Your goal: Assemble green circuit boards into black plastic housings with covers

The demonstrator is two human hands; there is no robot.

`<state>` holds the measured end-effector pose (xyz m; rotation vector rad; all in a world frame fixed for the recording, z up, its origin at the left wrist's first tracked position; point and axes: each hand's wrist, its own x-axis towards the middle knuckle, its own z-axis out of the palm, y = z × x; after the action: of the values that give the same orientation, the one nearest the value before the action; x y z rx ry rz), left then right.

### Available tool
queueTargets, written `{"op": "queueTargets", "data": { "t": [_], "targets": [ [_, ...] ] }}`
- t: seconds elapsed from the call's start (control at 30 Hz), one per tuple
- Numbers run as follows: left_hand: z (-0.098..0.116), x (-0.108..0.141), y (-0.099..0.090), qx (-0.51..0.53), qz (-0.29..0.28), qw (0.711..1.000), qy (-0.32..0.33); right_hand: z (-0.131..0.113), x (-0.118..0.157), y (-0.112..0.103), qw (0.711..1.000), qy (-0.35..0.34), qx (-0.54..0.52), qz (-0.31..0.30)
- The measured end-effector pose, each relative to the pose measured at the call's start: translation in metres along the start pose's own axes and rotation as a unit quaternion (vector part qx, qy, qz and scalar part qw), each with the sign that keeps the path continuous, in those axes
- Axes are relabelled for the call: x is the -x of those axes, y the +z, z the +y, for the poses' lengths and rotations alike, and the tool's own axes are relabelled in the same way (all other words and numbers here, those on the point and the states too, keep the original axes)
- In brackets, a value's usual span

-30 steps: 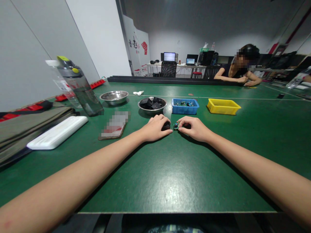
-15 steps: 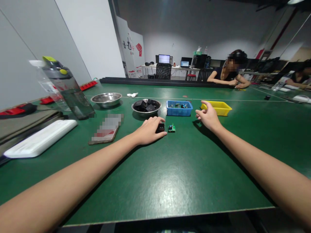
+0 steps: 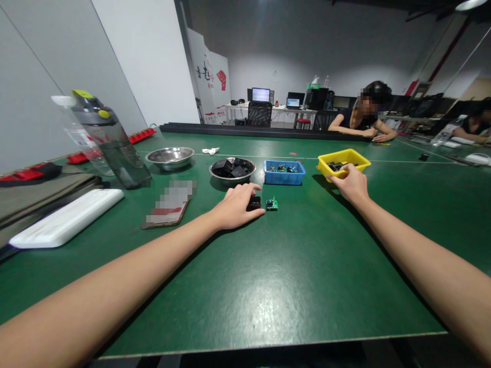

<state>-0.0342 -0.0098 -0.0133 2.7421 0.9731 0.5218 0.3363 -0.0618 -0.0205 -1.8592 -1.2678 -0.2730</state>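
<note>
My left hand (image 3: 238,205) rests on the table around a small black plastic case (image 3: 254,203), thumb in front and index finger behind; part of the case is hidden. Just right of it lies a small green circuit board (image 3: 272,205) with parts mounted on it. My right hand (image 3: 352,185) is closed on the near rim of a yellow bin (image 3: 360,158), which is tipped toward me. Dark pieces (image 3: 336,166) show inside that bin. A blue bin (image 3: 284,178) between the hands holds several circuit boards.
Behind my left hand stands a steel bowl (image 3: 233,179) of black cases, with another steel bowl (image 3: 170,164) farther left. A phone (image 3: 169,207), a white slab (image 3: 67,217) and a grey drinking bottle (image 3: 118,148) are at left. A person (image 3: 360,120) sits across the table.
My right hand has moved right and closed on the yellow bin's rim. The bin has tilted toward me, so its dark contents show. My left hand stays at the black case.
</note>
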Motion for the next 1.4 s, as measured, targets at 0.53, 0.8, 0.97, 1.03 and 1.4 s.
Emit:
{"op": "queueTargets", "data": {
  "t": [0.53, 0.8, 0.97, 1.03, 1.4],
  "targets": [
    [0.024, 0.008, -0.016, -0.124, 0.222, 0.943, 0.213, -0.079, 0.039, 0.003, 0.866, -0.495, -0.065, -0.012],
    [0.036, 0.009, -0.015, -0.198, 0.202, 0.924, 0.258, -0.103, 0.059, 0.0, 0.84, -0.536, -0.079, -0.034],
    [0.041, 0.011, -0.016, -0.198, 0.185, 0.93, 0.247, -0.108, 0.064, -0.001, 0.832, -0.547, -0.076, -0.039],
    [0.043, 0.011, -0.016, -0.191, 0.172, 0.938, 0.232, -0.109, 0.065, -0.001, 0.831, -0.55, -0.076, -0.038],
    [0.053, 0.013, -0.017, -0.201, 0.13, 0.956, 0.167, -0.111, 0.067, 0.002, 0.833, -0.546, -0.084, -0.042]
  ]
}}
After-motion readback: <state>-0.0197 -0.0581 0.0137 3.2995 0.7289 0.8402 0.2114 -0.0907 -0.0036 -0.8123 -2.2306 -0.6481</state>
